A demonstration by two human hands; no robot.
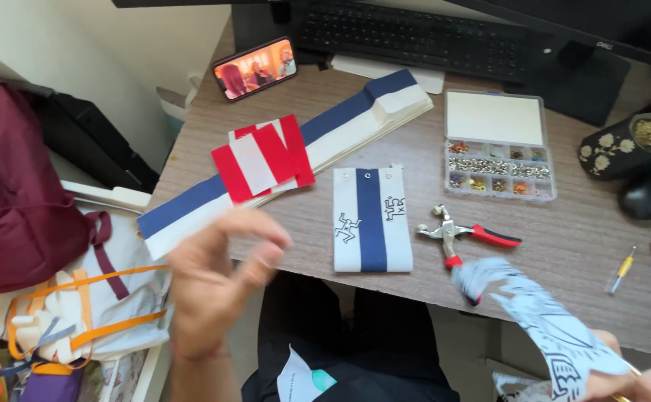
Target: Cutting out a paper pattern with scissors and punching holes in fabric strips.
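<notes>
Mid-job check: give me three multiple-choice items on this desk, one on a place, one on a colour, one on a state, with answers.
1. The pliers lie where?
A. right of the small striped pouch
B. on the keyboard
C. in the bead box

2. The pouch's middle stripe is?
A. red
B. navy
C. orange

3. The right hand is?
A. empty
B. on the phone
C. holding a printed fabric piece

Answers: A, they rest beside its right edge; B, dark blue between white; C, the fabric rises from its grip. The left hand is open, blurred.
</notes>
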